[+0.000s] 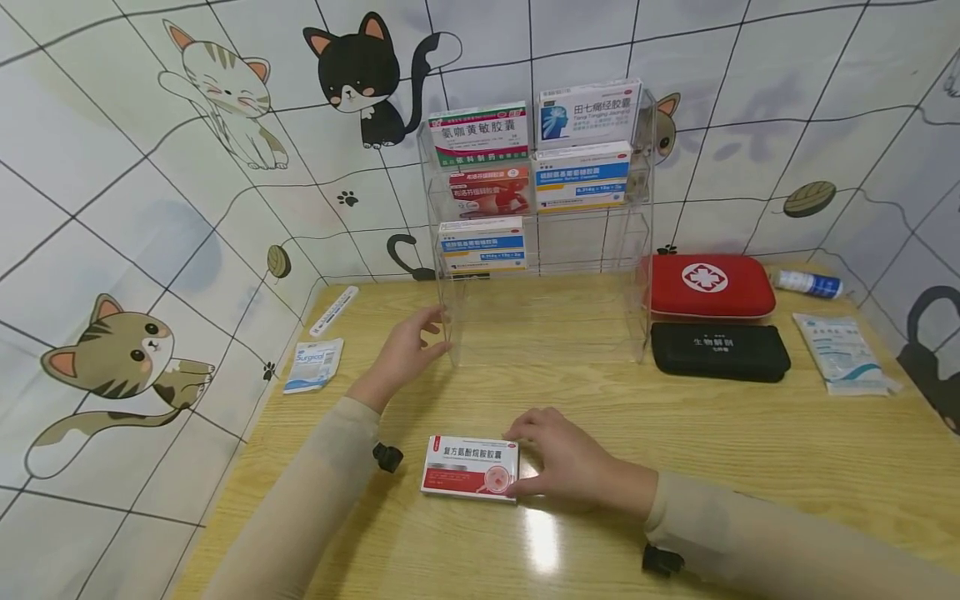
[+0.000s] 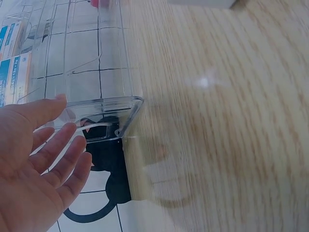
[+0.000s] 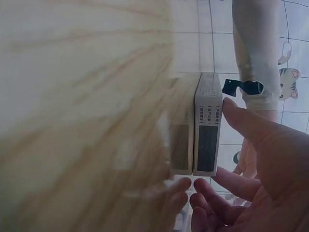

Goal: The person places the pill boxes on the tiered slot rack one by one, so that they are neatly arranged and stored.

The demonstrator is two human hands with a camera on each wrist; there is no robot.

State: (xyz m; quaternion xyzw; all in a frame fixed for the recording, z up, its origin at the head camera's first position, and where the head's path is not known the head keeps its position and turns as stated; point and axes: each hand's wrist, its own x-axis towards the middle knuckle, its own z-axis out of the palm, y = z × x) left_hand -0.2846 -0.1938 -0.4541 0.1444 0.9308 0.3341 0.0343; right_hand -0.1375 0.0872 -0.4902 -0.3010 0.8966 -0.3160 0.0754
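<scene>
A white and red medicine box [image 1: 469, 468] lies flat on the table, printed face up. My right hand [image 1: 566, 458] is at its right end, holding it with the thumb by the near corner and the index finger by the far corner. In the right wrist view, the thumb [image 3: 235, 113] and curved fingers straddle the box's end face [image 3: 207, 137]. My left hand [image 1: 405, 348] reaches to the lower left side of a clear acrylic stand [image 1: 547, 325]. Its fingers are loosely spread, with the thumb [image 2: 50, 108] at the stand's edge, and nothing is gripped.
Several medicine boxes, including a green and white one [image 1: 480, 135], fill the stand's upper tiers. To its right lie a red first-aid case [image 1: 708, 300], a black pouch [image 1: 720, 362], a spray can [image 1: 810, 283] and a white packet [image 1: 843, 354]. A mask packet [image 1: 313, 365] lies at left.
</scene>
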